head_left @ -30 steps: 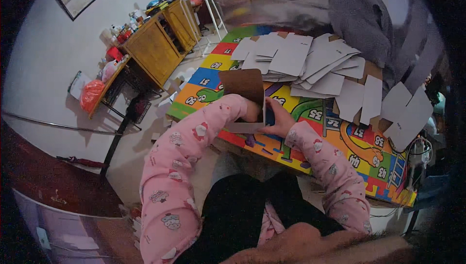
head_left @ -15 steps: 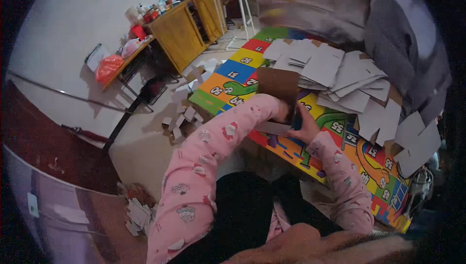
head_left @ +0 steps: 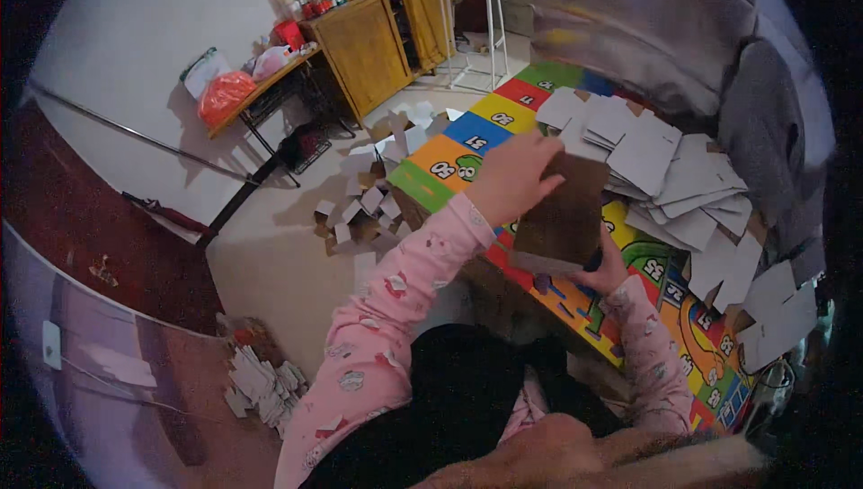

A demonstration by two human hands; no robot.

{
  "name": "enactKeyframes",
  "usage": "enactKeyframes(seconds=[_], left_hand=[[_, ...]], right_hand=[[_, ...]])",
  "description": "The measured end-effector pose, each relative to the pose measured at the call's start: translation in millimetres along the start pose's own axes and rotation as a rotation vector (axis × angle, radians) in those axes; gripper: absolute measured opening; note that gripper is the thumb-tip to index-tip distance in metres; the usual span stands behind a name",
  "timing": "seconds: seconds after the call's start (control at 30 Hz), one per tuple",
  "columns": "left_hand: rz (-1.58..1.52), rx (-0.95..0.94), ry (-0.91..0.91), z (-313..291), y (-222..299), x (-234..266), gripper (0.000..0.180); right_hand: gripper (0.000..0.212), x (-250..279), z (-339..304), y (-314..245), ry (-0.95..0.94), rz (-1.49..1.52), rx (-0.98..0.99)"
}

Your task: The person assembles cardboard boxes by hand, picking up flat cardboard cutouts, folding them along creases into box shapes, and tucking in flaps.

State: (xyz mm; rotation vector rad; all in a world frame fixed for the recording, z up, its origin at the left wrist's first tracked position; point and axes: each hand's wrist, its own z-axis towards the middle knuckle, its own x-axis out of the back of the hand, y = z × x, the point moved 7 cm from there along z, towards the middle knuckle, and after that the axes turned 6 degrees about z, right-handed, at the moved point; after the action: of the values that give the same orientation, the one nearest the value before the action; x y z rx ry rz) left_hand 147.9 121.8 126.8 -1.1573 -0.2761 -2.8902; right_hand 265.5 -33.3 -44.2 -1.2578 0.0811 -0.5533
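A small carton (head_left: 559,224) with a brown inside and a white outer side sits tilted over the near edge of the patterned play mat (head_left: 472,143). My right hand (head_left: 611,266) grips its lower right side, some fingers hidden behind the board. At the carton's upper left edge is my left hand (head_left: 517,174), thumb and fingers apart; whether it touches the board I cannot tell. Flat white carton blanks (head_left: 688,174) lie in an overlapping heap beyond my right hand.
Folded small boxes (head_left: 364,210) lie scattered on the floor to the left. More white card pieces (head_left: 265,386) are piled at lower left. A wooden cabinet (head_left: 369,62), a white rack (head_left: 494,31) and a red plastic bag (head_left: 226,98) stand farther back. Grey fabric (head_left: 773,129) borders the right.
My left hand has come up out of the carton to its upper left edge. The carton has turned, its brown inside facing me more. The whole view has shifted.
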Motion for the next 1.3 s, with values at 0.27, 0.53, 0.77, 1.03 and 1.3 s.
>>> enactKeyframes(seconds=[0.27,0.53,0.77,1.03,1.3], left_hand=[[0.028,-0.054,-0.077,-14.0,-2.7,0.3,0.019],[-0.038,0.26,0.206,-51.6,-79.3,110.1,0.018],[0.192,0.665,0.448,-151.7,-187.5,211.1,0.013],[0.658,1.213,-0.078,-399.9,-331.7,172.3,0.025],[0.327,1.891,-0.244,-616.3,-308.5,69.3,0.04]], right_hand=[[0.096,7.9,-10.1,30.4,-0.038,-0.054,0.015],[0.084,-1.1,-3.5,8.1,-0.107,-0.168,-0.048],[0.063,3.1,-5.6,19.2,-0.098,-0.237,0.057],[0.051,-6.5,-0.9,4.5,-0.101,-0.239,0.01],[0.046,-1.1,-2.7,12.4,-0.095,-0.271,0.039]])
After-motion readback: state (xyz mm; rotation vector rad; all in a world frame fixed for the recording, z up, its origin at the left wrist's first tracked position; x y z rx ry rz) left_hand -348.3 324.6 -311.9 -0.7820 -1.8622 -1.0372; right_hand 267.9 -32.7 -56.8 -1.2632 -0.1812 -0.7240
